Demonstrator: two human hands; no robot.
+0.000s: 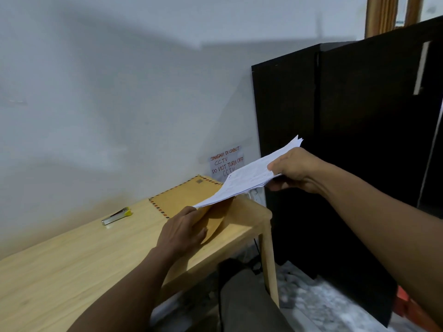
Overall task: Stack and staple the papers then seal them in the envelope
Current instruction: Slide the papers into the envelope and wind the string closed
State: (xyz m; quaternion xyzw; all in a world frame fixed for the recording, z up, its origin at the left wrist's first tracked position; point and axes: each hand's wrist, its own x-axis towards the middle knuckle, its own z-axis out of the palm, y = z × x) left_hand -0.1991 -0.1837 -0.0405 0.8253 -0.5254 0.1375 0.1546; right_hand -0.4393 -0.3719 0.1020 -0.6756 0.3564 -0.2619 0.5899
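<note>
A brown envelope (184,200) with a striped border lies on the wooden table (96,248) near its right end. My left hand (182,233) holds the envelope's near end, fingers curled at its mouth. My right hand (294,170) grips a stack of white printed papers (244,183) by its right end, above the table's corner. The stack slopes down to the left, and its lower end meets the envelope's mouth beside my left fingers. A silver stapler (116,216) with a yellow tip lies on the table to the left, apart from both hands.
A white wall runs behind the table, with a handwritten notice (226,161) taped low on it. A tall black cabinet (335,140) stands right of the table. The table's right leg (269,259) and a dark trouser leg (242,300) are below.
</note>
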